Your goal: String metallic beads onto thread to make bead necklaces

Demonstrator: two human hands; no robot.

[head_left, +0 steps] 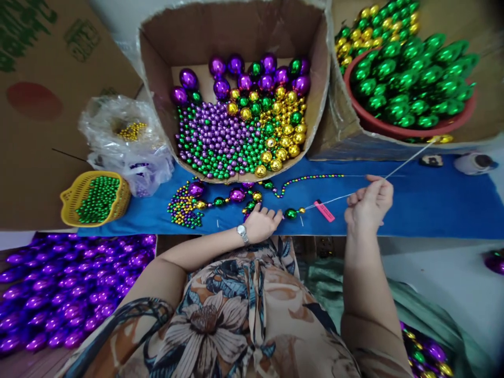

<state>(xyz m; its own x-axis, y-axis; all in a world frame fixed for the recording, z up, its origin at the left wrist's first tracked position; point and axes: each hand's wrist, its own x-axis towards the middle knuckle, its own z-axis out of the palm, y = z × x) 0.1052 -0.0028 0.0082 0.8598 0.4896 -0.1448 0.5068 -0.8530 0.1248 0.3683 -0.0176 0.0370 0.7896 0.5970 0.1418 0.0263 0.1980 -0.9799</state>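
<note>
My left hand [263,223], with a watch on its wrist, is closed over a bead strand [237,195] of purple, green and gold balls, which its fingers partly hide. Out of that hand, a green ball [291,213] and a small gold bead [302,210] lie on the strand. From there a white thread [328,201] runs taut to my right hand [370,203], which is closed on it. Beyond this fist the thread slants up toward the red basin. A pink tag [324,210] lies just below the thread.
Behind the blue tabletop [433,210] stands a cardboard box [232,31] of loose beads. A red basin [409,128] of green beads sits right, a yellow basket [118,205] left. Small mixed beads [185,207] and a fine bead string [311,177] lie on the cloth. Purple balls [71,299] fill the lower left.
</note>
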